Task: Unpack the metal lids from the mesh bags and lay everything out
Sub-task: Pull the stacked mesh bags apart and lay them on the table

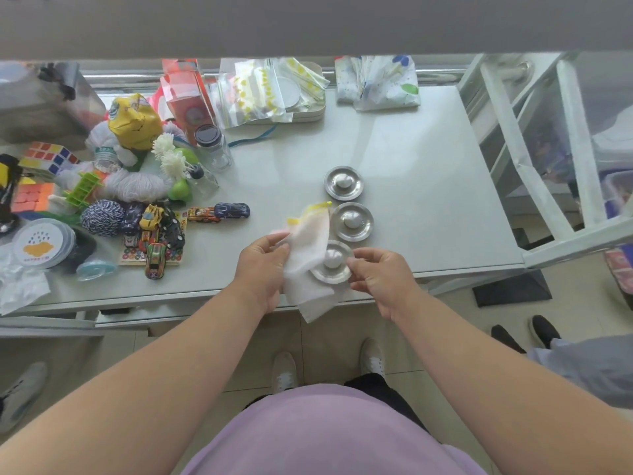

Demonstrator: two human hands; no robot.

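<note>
Her left hand (263, 269) bunches the white mesh bag (308, 255) closed-fisted to hold it back, while the right hand (378, 274) pinches the rim of a metal lid (331, 264) half out at the table (411, 166) edge, below two lids (343, 183) already laid in line.

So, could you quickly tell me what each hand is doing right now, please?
Left hand: closed, gripping the white mesh bag.
Right hand: closed, pinching the rim of the metal lid.
</note>
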